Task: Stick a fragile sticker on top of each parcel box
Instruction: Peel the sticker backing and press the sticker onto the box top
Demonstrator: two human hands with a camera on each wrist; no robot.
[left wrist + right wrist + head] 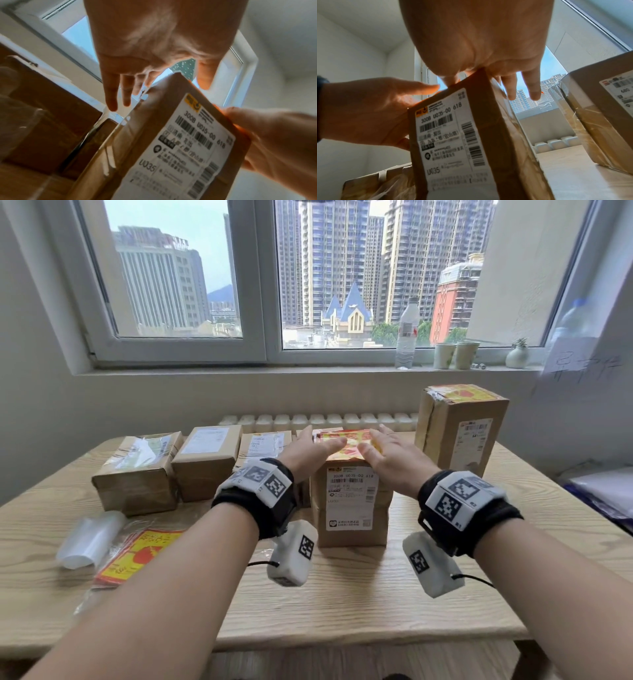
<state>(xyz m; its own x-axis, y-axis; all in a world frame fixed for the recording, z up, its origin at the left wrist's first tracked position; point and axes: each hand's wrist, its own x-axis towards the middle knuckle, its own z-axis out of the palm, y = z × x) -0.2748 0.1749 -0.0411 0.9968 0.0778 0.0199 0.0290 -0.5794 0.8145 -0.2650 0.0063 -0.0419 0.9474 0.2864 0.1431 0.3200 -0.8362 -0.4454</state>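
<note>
A brown parcel box [349, 501] with a white shipping label stands upright at the table's middle. A yellow and red fragile sticker [346, 445] lies on its top. My left hand [317, 448] and right hand [382, 451] rest flat on that top from either side, fingers straight, pressing the sticker. The wrist views show the same box [171, 148] [462, 135] under each palm. A taller box [462, 433] at the right carries a sticker [462, 393] on top. Three lower boxes [140, 470] [205, 460] [263, 446] stand in a row at the left.
A stack of fragile stickers [137, 556] and a curled clear plastic sheet [89, 539] lie on the wooden table [342, 604] at the front left. A water bottle [407, 333], two paper cups [455, 354] and a small vase [517, 356] stand on the windowsill.
</note>
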